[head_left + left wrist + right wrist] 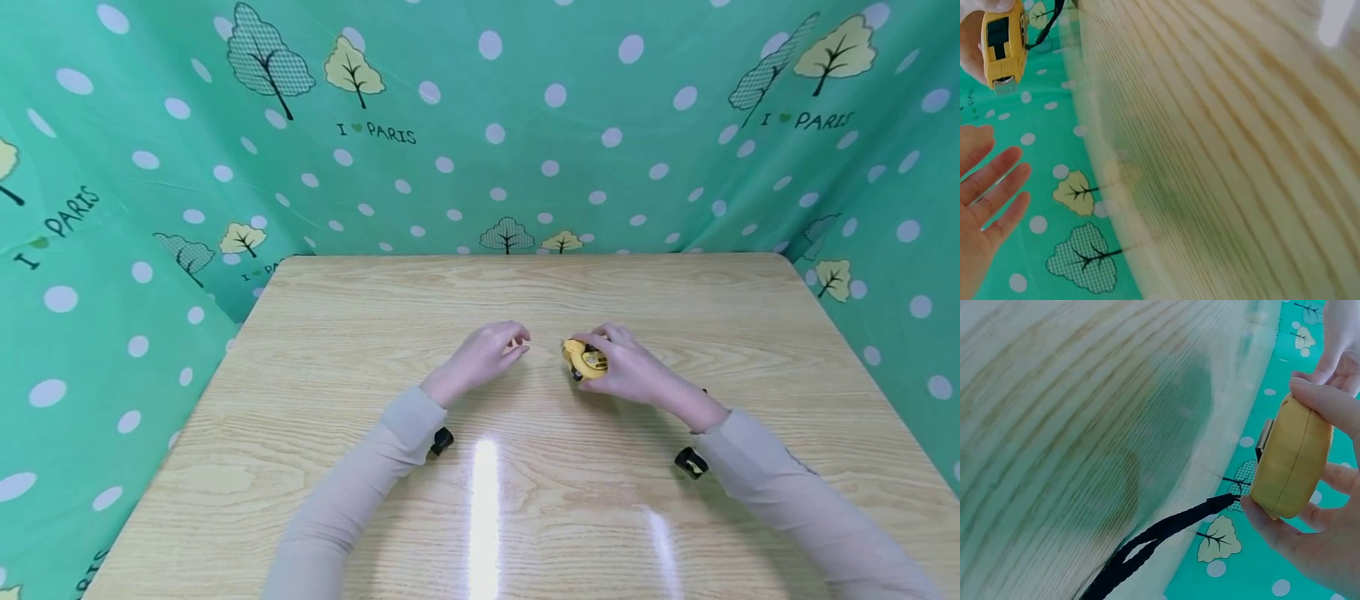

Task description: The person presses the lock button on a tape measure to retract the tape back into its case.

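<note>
My right hand [633, 367] grips a yellow tape measure [579, 358] above the middle of the wooden table. In the right wrist view its fingers and thumb curl round the yellow case [1291, 462]. A black wrist strap [1160, 531] hangs from the case. The left wrist view shows the metal end hook [1005, 85] at the tape's mouth, with a black lock button [997, 39] above it. My left hand [489, 352] hovers to the left of the tape measure, apart from it. Its fingers [1007, 194] are loosely spread and hold nothing.
The light wooden table [337, 333] reaches back to a green curtain [525, 125] with white dots and printed trees. Bright light glare [484, 517] lies on the tabletop at the front. Small black devices [691, 462] sit by both wrists.
</note>
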Demonstrator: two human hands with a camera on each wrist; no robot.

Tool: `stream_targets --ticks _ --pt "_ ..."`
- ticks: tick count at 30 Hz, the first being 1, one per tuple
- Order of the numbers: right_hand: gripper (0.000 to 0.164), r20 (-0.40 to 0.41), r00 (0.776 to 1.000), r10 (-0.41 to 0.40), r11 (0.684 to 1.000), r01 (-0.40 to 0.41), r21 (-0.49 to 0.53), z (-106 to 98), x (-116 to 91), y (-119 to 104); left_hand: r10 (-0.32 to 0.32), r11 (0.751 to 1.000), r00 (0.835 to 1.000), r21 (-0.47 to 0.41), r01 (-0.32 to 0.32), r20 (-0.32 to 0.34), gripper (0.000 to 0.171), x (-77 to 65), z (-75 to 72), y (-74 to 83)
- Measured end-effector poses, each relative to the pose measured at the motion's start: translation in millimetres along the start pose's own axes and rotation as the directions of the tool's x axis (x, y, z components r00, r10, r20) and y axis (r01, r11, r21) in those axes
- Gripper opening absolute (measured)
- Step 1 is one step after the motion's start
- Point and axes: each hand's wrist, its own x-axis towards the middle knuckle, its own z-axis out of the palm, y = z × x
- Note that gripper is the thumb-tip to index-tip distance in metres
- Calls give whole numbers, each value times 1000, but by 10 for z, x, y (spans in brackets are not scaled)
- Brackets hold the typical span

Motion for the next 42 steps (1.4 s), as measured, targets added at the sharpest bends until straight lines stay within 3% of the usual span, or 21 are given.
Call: stream_targets --ticks 8,25,42 --pt "69 -14 1000 6 1000 -6 9 -4 -12 76 -11 999 1000 30 12 -15 18 -116 -58 -108" --pt "71 11 997 74 997 -74 -4 3 -9 240 -86 993 996 89 84 22 24 -299 -150 -254" --pt "73 34 992 119 993 -119 -5 81 29 409 -83 989 996 123 85 -23 24 -475 -220 -432"
